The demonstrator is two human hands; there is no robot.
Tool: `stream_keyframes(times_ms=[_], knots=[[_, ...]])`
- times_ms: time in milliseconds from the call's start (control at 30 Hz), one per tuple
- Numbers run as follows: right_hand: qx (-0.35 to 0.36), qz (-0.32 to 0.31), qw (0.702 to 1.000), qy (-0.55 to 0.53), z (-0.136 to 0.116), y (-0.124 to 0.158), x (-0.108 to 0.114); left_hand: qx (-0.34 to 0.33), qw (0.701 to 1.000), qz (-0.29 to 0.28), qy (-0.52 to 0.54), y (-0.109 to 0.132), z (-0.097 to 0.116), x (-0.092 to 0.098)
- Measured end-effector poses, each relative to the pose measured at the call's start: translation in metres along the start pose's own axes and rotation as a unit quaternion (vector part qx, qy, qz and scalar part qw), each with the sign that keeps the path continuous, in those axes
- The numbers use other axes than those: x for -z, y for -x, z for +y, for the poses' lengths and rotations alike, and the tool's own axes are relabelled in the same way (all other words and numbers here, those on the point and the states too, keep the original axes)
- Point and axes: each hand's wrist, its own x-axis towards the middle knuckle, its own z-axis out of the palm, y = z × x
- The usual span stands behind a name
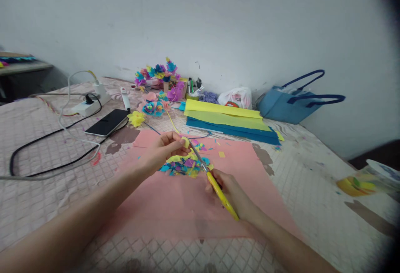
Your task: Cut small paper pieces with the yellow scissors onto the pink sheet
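Between the closed fingertips of my left hand point(170, 146) is a small piece of yellow paper point(185, 142). My right hand point(229, 189) grips a pair of scissors point(218, 189) with yellow handles, its metal blades pointing up and left to the paper. The blade tips meet the paper's edge or lie just beside it; I cannot tell which. Below both hands, a heap of blue, purple and yellow paper scraps point(179, 167) rests on a large pink sheet point(175, 206). A loose yellow square point(221, 155) lies right of the heap.
Yellow and blue paper sheets point(225, 117) are stacked behind the pink one. Paper flowers point(153, 106) stand at the back, left of the stack. A phone point(108, 122), cables and a power strip point(90, 105) are at left. A blue bag point(281, 104) and a tub point(359, 183) are at right.
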Motion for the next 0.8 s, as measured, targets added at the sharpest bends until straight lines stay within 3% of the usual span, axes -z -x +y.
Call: stream_keyframes(times_ms=[433, 667, 800], knots=[[0.006, -0.025, 1.0, 0.0, -0.0043, 0.0034, 0.0005, 0.015, 0.998, -0.056, -0.022, -0.0031, 0.0088, 0.0074], [0.055, -0.032, 0.997, 0.039, 0.0006, 0.0041, 0.0021, 0.031, 0.998, -0.05, -0.021, -0.0023, 0.0085, 0.0077], [0.043, -0.035, 0.997, 0.054, -0.0023, 0.006, 0.0027, 0.032, 0.998, -0.053, -0.022, -0.0016, 0.0079, 0.0072]])
